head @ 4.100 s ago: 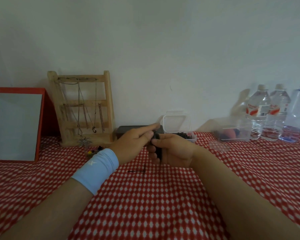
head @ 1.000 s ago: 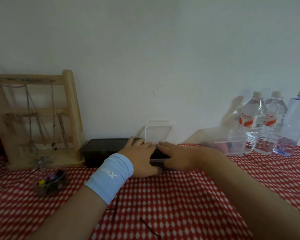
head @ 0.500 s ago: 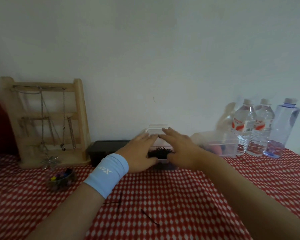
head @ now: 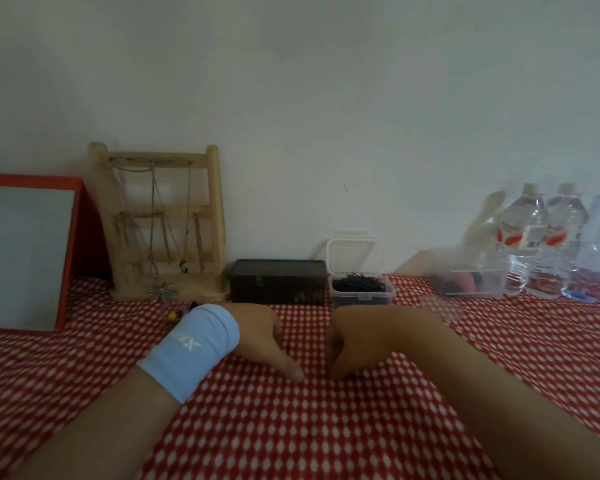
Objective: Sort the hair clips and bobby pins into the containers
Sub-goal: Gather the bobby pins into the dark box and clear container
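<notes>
We see our left grip (head: pixel 257 337) and our right grip (head: pixel 357 341) down low on the counter (head: pixel 291 427), which is all red with white spots. The two are close side by side but not touching. The left grip has a light blue band (head: pixel 191 348) on its wrist, and its thumb (head: pixel 288 368) points down to the counter. The fingers (head: pixel 333 348) of the right grip are curled in. It is all blurry, so we cannot tell if either grip has hold of anything, or how far open the left one is. Behind the right grip, by the wall, stands a small clear box (head: pixel 361 297) full of black bobby pins (head: pixel 359 284), with its lid (head: pixel 355 252) standing up. Just beside it on the left is a shut black box (head: pixel 278 280). Further right is a bigger clear box (head: pixel 471 282) with something red inside, then three water bottles (head: pixel 523 237). On the left stand a wooden rack (head: pixel 163 216) with chains on it and a mirror with a red frame (head: pixel 21 258)
</notes>
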`<move>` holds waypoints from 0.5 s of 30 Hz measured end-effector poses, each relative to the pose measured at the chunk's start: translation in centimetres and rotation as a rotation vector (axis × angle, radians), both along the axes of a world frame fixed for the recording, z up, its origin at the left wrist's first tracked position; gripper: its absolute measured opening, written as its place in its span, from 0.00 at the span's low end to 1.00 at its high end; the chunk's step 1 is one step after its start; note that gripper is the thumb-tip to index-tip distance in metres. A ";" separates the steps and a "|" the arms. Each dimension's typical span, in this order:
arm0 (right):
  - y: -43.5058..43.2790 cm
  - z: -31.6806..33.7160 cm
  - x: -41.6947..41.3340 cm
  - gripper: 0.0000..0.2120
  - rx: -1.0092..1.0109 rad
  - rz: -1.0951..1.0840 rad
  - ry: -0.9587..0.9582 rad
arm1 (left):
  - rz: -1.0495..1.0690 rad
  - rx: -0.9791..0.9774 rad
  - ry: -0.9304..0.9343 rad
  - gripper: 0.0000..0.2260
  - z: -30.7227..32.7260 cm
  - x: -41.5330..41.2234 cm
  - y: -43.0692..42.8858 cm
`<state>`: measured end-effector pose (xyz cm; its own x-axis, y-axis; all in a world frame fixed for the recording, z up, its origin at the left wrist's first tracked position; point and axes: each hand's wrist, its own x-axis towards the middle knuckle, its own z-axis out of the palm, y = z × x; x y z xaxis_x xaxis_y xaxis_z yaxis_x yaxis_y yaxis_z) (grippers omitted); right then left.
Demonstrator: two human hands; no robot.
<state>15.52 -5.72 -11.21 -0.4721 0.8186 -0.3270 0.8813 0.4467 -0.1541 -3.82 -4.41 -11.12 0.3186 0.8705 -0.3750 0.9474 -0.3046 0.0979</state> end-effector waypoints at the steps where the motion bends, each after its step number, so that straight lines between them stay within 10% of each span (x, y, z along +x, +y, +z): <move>1: 0.0 0.1 -0.2 0.11 0.017 0.010 0.017 | -0.012 0.017 0.018 0.27 -0.2 0.0 0.0; 15: 1.8 -2.2 -2.7 0.10 0.187 0.058 0.243 | -0.070 0.055 0.005 0.13 0.0 -2.0 1.1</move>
